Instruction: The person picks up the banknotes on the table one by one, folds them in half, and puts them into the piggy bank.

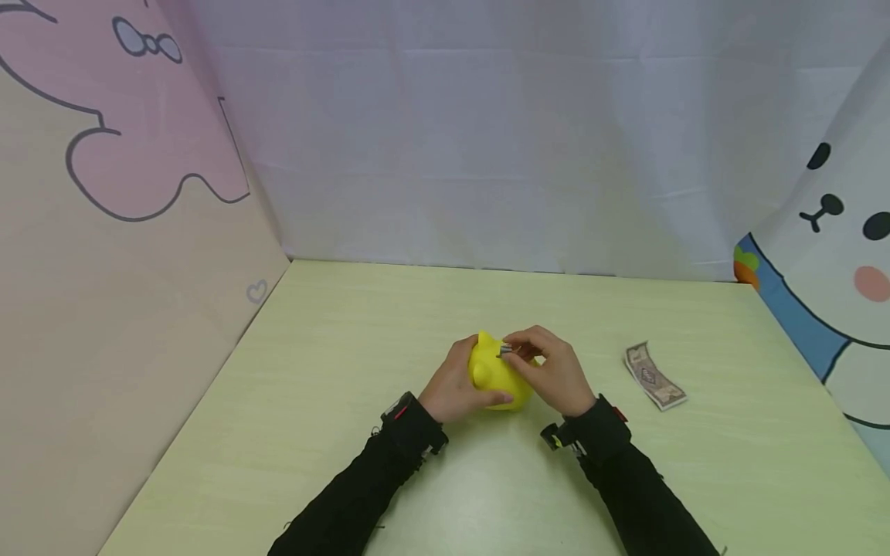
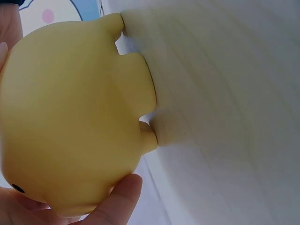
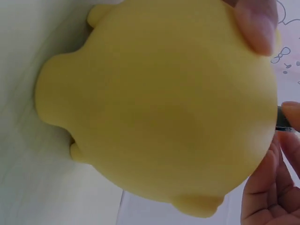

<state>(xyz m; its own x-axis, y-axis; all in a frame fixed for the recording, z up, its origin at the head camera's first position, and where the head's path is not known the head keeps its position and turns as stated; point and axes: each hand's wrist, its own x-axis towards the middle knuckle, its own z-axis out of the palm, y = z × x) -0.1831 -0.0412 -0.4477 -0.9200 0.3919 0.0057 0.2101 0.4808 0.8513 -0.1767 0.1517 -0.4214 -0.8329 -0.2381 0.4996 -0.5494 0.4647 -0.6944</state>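
Note:
A yellow piggy bank stands on the table, its rounded side and feet visible in the left wrist view. My left hand grips it from the left, its thumb low on the near side. At the top, my right hand pinches a small dark, striped piece, apparently a folded banknote, between thumb and fingers. In the right wrist view this piece touches or nearly touches the bank's top surface; whether part of it is inside a slot is hidden.
To the right on the pale wooden table lies a brownish, creased banknote. A white cloth hangs behind the table, and panels with cartoon drawings stand at the left and right edges.

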